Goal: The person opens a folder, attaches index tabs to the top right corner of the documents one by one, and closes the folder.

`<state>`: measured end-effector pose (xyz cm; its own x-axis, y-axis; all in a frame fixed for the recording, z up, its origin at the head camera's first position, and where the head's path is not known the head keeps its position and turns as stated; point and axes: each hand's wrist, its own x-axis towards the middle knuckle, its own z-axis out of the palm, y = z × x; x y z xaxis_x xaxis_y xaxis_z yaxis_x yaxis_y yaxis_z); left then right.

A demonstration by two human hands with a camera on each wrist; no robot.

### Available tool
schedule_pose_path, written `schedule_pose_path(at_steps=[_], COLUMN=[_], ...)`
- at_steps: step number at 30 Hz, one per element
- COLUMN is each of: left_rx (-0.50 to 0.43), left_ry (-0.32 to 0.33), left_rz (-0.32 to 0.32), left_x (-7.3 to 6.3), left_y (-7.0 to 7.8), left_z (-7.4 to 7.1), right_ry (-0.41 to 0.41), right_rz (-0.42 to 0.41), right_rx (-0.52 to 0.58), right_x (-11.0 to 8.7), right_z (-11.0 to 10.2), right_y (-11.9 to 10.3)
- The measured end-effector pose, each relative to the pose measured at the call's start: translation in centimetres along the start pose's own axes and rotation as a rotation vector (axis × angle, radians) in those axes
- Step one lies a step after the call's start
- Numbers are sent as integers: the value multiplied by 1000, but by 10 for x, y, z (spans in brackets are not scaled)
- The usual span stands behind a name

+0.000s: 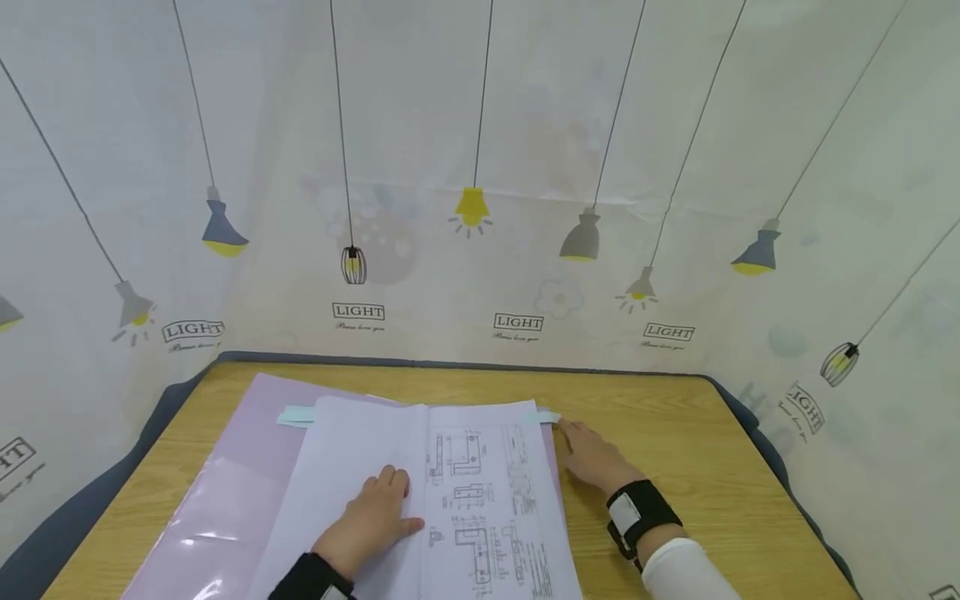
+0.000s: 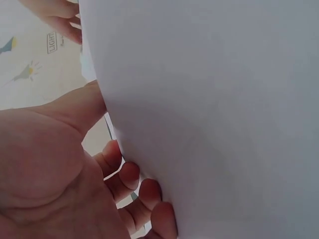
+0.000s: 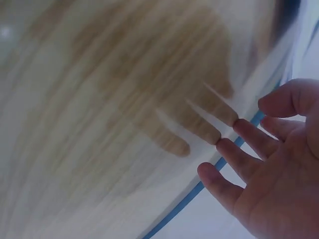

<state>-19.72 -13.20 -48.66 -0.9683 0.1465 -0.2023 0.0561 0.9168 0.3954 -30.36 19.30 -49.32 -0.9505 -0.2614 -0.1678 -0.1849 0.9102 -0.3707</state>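
Note:
An open document of white sheets (image 1: pixel 360 442) lies on a lilac folder (image 1: pixel 247 467), its right page (image 1: pixel 495 500) printed with technical line drawings. My left hand (image 1: pixel 375 521) rests on the blank left page, thumb pointing to the centre fold. In the left wrist view, the fingertips (image 2: pixel 149 191) press on the white paper with nothing gripped. My right hand (image 1: pixel 596 458) is at the page's upper right corner, fingertips beside a pale teal tab (image 1: pixel 550 417). The right wrist view has its fingers (image 3: pixel 244 159) loosely spread, tips on the glossy wood-grain tabletop (image 3: pixel 99 149), thumb apart.
Under the folder is a wood-grain table (image 1: pixel 720 467) with a dark edge (image 1: pixel 465 364). Another teal tab (image 1: pixel 297 417) sticks out at the document's upper left. Behind the table hangs a pale cloth (image 1: pixel 420 125) printed with lamps. Each wrist wears a black strap (image 1: pixel 643 510).

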Motion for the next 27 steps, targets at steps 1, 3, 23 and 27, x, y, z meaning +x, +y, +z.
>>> schedule_pose_path(at_steps=[1, 3, 23, 27], left_rx=[0, -3, 14, 17], left_ry=[-2, -7, -6, 0], left_rz=[-2, -8, 4, 11], left_x=[1, 1, 3, 3], left_y=[0, 1, -1, -2], left_z=[0, -1, 2, 3], right_ry=[-13, -41, -139, -135], right_rz=[11, 33, 116, 133], right_rx=[65, 206, 256, 219], right_x=[-1, -2, -32, -31], right_z=[-2, -6, -3, 2], right_y=[1, 1, 0, -1])
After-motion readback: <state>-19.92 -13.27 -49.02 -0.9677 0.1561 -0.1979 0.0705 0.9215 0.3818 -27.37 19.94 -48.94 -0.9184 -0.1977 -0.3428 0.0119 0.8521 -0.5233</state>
